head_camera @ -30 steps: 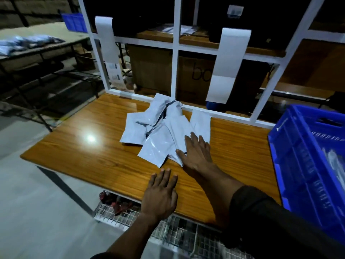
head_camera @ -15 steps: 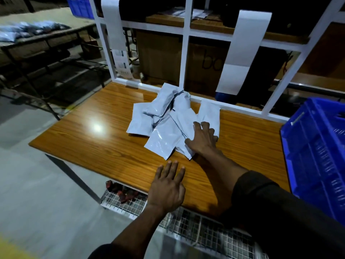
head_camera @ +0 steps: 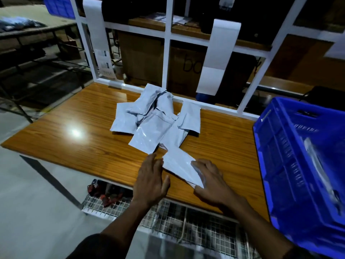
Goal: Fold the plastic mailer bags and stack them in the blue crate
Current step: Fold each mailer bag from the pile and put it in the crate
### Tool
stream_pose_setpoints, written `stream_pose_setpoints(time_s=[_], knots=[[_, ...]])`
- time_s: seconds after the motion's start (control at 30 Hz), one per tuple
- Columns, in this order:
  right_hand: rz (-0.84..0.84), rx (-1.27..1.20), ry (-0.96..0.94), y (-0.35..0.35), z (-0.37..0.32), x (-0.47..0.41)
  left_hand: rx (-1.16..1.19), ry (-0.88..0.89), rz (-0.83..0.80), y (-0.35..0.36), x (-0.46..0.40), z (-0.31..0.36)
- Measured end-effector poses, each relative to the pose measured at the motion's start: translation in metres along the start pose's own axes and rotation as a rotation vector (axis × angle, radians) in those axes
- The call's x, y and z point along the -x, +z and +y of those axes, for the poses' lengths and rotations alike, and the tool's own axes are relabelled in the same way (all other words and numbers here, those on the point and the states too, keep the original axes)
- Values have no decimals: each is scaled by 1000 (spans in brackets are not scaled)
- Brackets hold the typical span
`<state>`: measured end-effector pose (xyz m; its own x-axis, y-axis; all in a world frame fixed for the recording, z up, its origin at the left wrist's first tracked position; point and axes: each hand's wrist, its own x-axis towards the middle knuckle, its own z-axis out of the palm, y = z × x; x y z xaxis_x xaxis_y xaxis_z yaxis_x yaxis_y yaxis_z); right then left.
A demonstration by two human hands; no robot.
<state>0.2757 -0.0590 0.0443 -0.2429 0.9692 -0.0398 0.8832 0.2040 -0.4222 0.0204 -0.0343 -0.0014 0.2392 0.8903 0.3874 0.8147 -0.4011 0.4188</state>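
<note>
A loose pile of white plastic mailer bags (head_camera: 153, 118) lies on the wooden table (head_camera: 84, 146) near its back edge. One mailer bag (head_camera: 179, 165) lies apart from the pile near the table's front edge. My right hand (head_camera: 211, 182) rests on that bag's right end with fingers curled over its edge. My left hand (head_camera: 151, 180) is flat, fingers apart, just left of the bag, touching its left edge. The blue crate (head_camera: 291, 165) stands at the right, with something pale and blurred inside.
A white metal frame (head_camera: 168, 53) with hanging white sheets rises along the table's back edge. Cardboard boxes stand behind it. A wire mesh shelf (head_camera: 186, 221) sits under the table's front. Another table with bags is at the far left.
My right hand has dragged one mailer bag out of the pile toward the front edge. My left hand has moved up beside it.
</note>
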Motion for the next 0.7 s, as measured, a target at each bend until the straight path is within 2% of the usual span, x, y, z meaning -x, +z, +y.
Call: stream_pose_setpoints(time_s=[0.2, 0.27, 0.3, 0.37, 0.43, 0.57, 0.63, 0.7], knots=[[-165, 89, -35, -20, 23, 7, 92, -30, 91, -4, -4, 6], [-109, -19, -2, -23, 19, 5, 66, 10, 130, -4, -11, 13], [-30, -105, 10, -22, 14, 3, 48, 40, 135, -5, -17, 19], [153, -171, 1, -18, 3, -2, 9, 109, 77, -7, -33, 36], [216, -65, -33, -8, -2, -9, -70, 155, -69, -5, -46, 58], [13, 160, 3, 11, 1, -12, -213, 86, -329, 22, -37, 78], [-40, 165, 30, 14, 2, -8, -258, 72, -336, 34, -24, 70], [-20, 167, 41, 18, 3, -3, -254, 86, -315, 39, -19, 64]])
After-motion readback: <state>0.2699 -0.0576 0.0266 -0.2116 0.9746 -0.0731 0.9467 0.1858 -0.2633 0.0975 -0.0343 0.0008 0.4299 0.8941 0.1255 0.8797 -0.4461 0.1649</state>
